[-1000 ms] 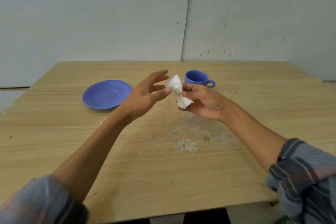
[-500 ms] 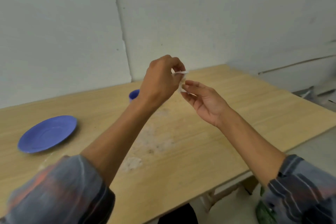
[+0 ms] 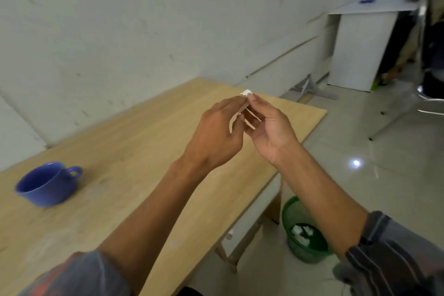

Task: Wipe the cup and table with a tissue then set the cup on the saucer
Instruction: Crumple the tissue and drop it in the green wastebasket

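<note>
Both hands are raised together above the far right corner of the pale wooden table, fingertips meeting around a small crumpled wad of white tissue. The left hand pinches the lower twist of it and the right hand nips the top, so each is closed on the same scrap of paper. It looks almost weightless and quite limp, and I would guess it tears easily if the two hands pull apart; a loose bunch in one palm should carry it better than a fingertip pinch.

The deep blue ceramic cup sits upright on the table well off to the left, its loop handle turned to the right, nobody touching it. Glazed like that it is probably smooth and a bit slippery, hard and chippable, so the handle or a firm wrap round the bowl seems the sensible hold. The saucer is out of view.

On the floor beside the table leg stands a green mesh waste bin with white crumpled tissues already in it.
</note>
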